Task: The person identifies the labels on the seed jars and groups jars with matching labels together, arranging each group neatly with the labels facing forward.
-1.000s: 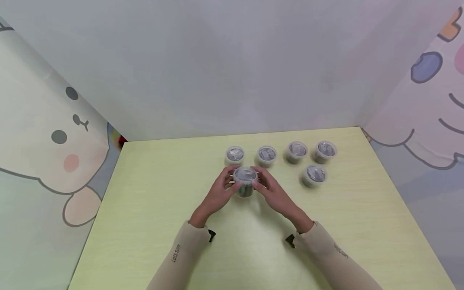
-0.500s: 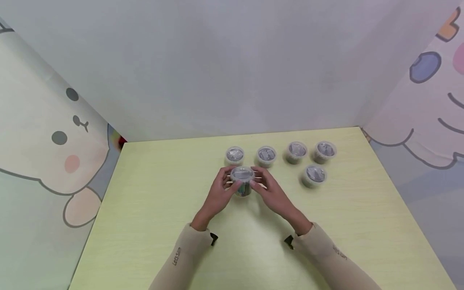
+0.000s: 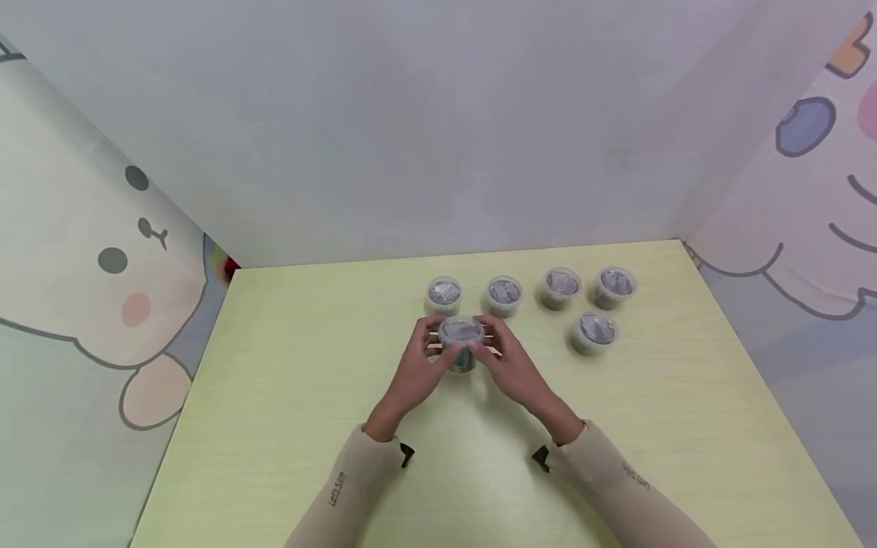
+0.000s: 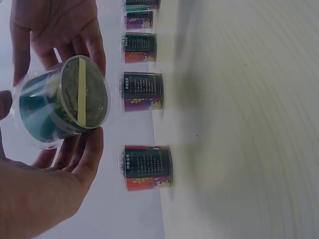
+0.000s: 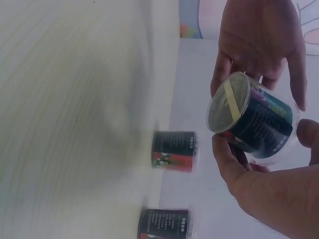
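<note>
Both hands hold a clear plastic cup with a lid (image 3: 460, 330) up off the table. My left hand (image 3: 416, 371) grips its left side and my right hand (image 3: 512, 371) its right side, thumbs toward me and fingers curled round the far side. The left wrist view shows a teal label on the cup (image 4: 42, 112); its tilted bottom reveals grey-brown contents and a pale yellow strip. In the right wrist view, a dark panel with small white print covers the side of the cup (image 5: 264, 122).
Beyond the hands, lidded cups stand on the pale wooden table (image 3: 288, 380): a left one (image 3: 444, 291), one beside it (image 3: 504, 291), and more at right, including a nearer cup (image 3: 594, 330). Their labels are dark with coloured bands. A plain wall (image 3: 438, 137) rises behind.
The held cup has shifted slightly left, then a touch back right, and more teal label shows on its front. Both hands keep their hold; the standing cups have not moved.
</note>
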A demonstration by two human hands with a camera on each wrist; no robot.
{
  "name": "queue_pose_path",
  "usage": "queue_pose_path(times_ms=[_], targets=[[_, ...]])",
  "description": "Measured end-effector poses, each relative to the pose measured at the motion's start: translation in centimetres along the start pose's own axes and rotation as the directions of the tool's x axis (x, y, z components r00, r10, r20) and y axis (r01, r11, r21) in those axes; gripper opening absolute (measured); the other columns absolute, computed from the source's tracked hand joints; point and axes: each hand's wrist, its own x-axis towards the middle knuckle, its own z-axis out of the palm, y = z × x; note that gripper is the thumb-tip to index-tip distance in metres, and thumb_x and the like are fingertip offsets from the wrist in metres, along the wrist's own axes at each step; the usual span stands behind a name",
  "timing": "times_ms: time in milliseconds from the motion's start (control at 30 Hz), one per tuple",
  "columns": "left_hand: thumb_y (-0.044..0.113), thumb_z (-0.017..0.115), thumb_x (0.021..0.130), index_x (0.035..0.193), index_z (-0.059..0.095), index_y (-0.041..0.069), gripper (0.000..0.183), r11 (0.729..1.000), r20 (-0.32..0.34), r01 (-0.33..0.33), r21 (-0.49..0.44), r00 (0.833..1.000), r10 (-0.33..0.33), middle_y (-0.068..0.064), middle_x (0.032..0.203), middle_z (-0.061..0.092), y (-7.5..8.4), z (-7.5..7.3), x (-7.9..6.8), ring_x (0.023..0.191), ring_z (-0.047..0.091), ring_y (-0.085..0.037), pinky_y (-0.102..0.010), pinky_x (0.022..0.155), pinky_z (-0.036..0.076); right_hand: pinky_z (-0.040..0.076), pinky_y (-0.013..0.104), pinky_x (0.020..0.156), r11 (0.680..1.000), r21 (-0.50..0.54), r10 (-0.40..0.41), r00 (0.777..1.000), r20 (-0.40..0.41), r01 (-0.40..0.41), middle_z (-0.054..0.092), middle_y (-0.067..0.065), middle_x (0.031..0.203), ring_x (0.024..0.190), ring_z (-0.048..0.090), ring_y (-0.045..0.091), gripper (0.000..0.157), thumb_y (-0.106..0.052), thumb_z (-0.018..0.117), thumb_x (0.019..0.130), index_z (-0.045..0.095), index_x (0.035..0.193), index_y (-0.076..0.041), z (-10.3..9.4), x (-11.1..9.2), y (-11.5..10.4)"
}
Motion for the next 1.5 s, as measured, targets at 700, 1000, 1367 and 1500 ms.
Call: queue_pose_path(times_ms=[700,1000,1367,1500], targets=[[0.024,0.047,0.099,0.143,0.026,0.003,0.054,0.999,0.130,0.030,-0.039,0.991,-0.024,-0.015,0.137,0.038,3.4,-0.6,-1.0,0.115,0.045,-0.026,-0.039,0.095,0.042,0.037,0.043,0.100,0.992,0.121,0.033,0.994,0.108,-0.046,0.036,0.011,0.142,0.126,0.039,0.024,0.044,-0.029,0.036,0.101,0.033,0.143,-0.016,-0.6,-0.5,-0.8],[0.022,0.052,0.096,0.137,0.033,0.001,0.050,0.995,0.020,0.035,-0.091,0.999,-0.033,-0.014,0.128,0.044,3.5,-0.4,-1.0,0.108,0.048,-0.024,-0.034,0.090,0.045,0.040,0.042,0.097,0.995,0.099,0.003,0.999,0.052,-0.009,0.040,0.013,0.137,0.122,0.043,0.029,0.047,-0.024,0.047,0.098,0.034,0.141,-0.009,-0.3,-0.6,-1.6],[0.020,0.063,0.090,0.131,0.038,0.001,0.052,0.994,-0.100,0.035,-0.104,0.994,-0.046,-0.013,0.120,0.047,3.1,0.1,-1.1,0.104,0.051,-0.028,-0.041,0.088,0.044,0.038,0.047,0.097,0.999,0.050,0.005,1.000,0.022,-0.006,0.042,0.017,0.135,0.119,0.045,0.033,0.045,-0.015,0.051,0.096,0.036,0.136,0.001,0.4,-0.9,-3.7],[0.023,0.065,0.088,0.130,0.038,0.002,0.053,0.996,-0.104,0.041,-0.078,0.993,-0.049,-0.012,0.121,0.046,3.2,0.4,-1.2,0.106,0.050,-0.030,-0.043,0.089,0.044,0.039,0.047,0.095,0.999,0.038,0.023,1.000,-0.014,-0.022,0.046,0.014,0.130,0.114,0.048,0.032,0.044,-0.017,0.053,0.096,0.039,0.134,-0.001,0.7,-0.8,-3.5]])
